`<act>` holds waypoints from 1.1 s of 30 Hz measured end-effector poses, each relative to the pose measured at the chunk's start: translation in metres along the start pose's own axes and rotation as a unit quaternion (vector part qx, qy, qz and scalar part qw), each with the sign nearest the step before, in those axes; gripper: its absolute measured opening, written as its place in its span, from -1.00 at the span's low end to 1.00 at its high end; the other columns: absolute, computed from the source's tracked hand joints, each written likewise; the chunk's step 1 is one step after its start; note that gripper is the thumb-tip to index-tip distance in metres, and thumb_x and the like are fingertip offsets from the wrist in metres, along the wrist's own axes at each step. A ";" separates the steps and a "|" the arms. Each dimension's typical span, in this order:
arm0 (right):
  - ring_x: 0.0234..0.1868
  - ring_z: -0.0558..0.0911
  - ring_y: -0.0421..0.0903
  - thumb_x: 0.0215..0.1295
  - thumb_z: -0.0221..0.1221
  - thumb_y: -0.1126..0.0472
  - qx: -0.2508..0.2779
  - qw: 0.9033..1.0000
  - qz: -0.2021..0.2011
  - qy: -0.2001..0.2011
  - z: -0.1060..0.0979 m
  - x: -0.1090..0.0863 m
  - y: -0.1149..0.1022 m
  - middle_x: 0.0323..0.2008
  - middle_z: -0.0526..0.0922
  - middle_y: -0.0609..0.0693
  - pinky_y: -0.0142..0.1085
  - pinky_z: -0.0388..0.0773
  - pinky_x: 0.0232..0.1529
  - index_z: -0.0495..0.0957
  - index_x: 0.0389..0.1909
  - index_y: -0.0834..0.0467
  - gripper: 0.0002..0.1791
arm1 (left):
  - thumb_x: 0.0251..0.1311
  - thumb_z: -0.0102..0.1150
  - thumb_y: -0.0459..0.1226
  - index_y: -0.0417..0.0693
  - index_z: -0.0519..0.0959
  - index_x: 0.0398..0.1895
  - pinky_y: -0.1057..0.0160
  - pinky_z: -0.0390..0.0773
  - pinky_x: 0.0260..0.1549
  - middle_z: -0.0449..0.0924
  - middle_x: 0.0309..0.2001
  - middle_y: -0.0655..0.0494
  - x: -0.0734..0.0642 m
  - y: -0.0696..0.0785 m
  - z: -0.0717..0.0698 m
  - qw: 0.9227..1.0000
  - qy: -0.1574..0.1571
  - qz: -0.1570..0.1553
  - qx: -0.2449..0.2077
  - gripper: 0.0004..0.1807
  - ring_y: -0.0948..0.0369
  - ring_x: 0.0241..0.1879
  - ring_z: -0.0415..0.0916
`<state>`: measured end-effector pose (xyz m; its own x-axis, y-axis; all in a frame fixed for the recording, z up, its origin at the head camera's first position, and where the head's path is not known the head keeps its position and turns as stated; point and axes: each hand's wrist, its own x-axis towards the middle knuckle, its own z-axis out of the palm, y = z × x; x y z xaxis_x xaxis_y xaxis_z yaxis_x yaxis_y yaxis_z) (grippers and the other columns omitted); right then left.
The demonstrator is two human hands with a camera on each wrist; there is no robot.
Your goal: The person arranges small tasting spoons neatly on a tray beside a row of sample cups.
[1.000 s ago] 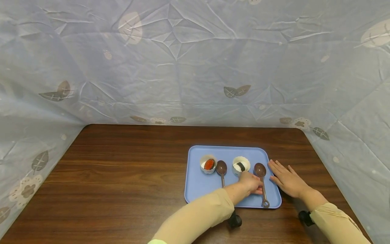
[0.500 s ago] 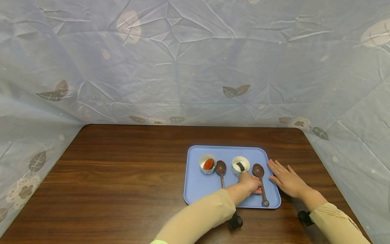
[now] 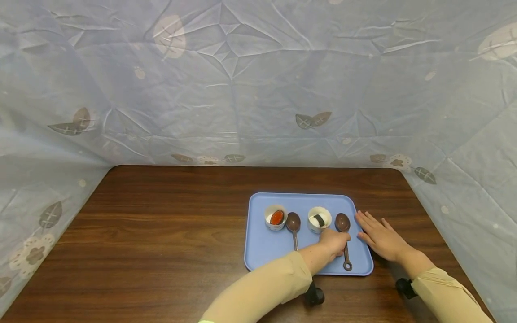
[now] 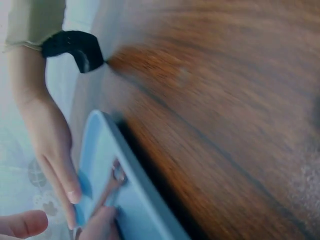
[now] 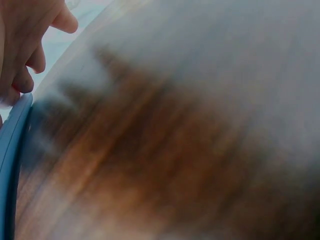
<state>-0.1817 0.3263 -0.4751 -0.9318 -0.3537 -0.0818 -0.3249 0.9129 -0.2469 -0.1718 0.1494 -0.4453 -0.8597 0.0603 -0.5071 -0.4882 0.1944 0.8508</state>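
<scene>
Two brown spoons lie on a blue tray (image 3: 264, 251). My left hand (image 3: 334, 242) holds the handle of the right spoon (image 3: 342, 221), its fingers bent over it and hiding part of it. The left wrist view has the same spoon handle (image 4: 107, 189) beside the left fingers (image 4: 100, 226). My right hand (image 3: 381, 237) lies flat with straight fingers along the tray's right edge. A small cup (image 3: 319, 229) with a white piece with a black band stands just beyond my left hand. The other spoon (image 3: 293, 223) lies left of that hand, its handle partly hidden by the forearm.
A second small cup (image 3: 276, 227) holds a red-orange piece (image 3: 277, 217) at the tray's left. Under the tray is a dark wooden table (image 3: 161, 233). A patterned grey sheet (image 3: 258, 89) hangs behind and at both sides.
My left fingers have closed over the right spoon's handle from beside it. That spoon has shifted slightly left and away from me. My right hand has stayed still.
</scene>
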 end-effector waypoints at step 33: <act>0.41 -0.02 0.34 0.31 -0.04 -0.21 0.019 0.999 0.025 0.030 -0.026 0.009 0.003 0.42 0.01 0.28 0.41 -0.13 0.28 -0.03 0.43 0.15 -0.18 | 0.25 -0.01 0.04 -0.15 0.40 0.18 0.15 0.53 0.03 0.48 0.14 -0.04 -0.027 0.042 -0.119 0.944 -0.133 0.201 0.227 -0.43 0.08 0.12 0.44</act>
<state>-0.1953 0.3317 -0.4512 -0.9552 -0.2936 -0.0381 -0.2718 0.9207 -0.2801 -0.1875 0.0391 -0.3795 -0.8643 0.4501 -0.2245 0.0354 0.4997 0.8655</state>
